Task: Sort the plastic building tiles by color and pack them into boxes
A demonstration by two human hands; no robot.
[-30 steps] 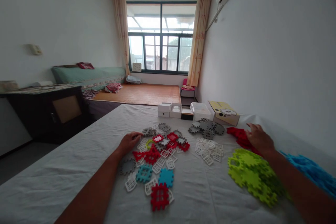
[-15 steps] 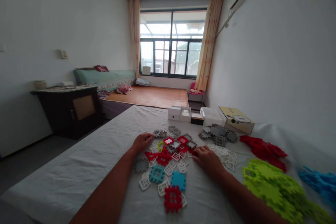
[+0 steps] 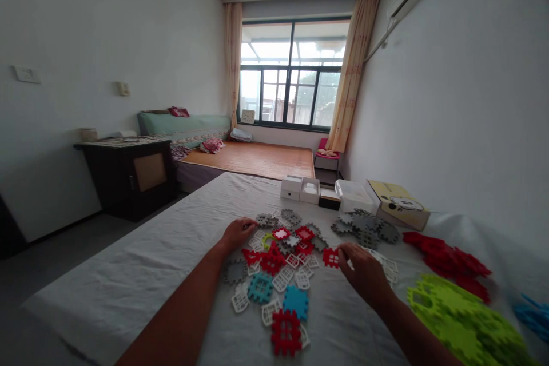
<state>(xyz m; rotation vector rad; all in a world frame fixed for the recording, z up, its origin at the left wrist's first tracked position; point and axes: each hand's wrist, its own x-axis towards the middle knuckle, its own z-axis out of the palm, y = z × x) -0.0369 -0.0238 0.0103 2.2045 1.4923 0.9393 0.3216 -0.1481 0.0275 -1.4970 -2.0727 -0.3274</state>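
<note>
Interlocking plastic building pieces lie in a mixed pile between my hands. My right hand (image 3: 360, 266) pinches a red square building piece (image 3: 331, 258) with a window grid, at the pile's right side. My left hand (image 3: 238, 234) rests at the pile's left edge with fingers curled, by a grey notched piece (image 3: 266, 220); what its fingertips hold, if anything, is hidden. Nearer to me lie a teal window piece (image 3: 260, 287), a blue square piece (image 3: 295, 302), a red window piece (image 3: 286, 332) and several white lattice panels (image 3: 283, 279).
To the right are heaps of grey pieces (image 3: 364, 227), red pieces (image 3: 446, 257), lime-green pieces (image 3: 463, 320) and blue pieces (image 3: 534, 317). Small boxes (image 3: 291, 187), a clear plastic tub (image 3: 352, 195) and a yellow carton (image 3: 398, 203) stand along the far edge of the cloth-covered table (image 3: 171, 251).
My right hand has drawn the red window piece rightward out of the pile's edge. My left hand stays by the grey pieces. The camera view has turned slightly left.
</note>
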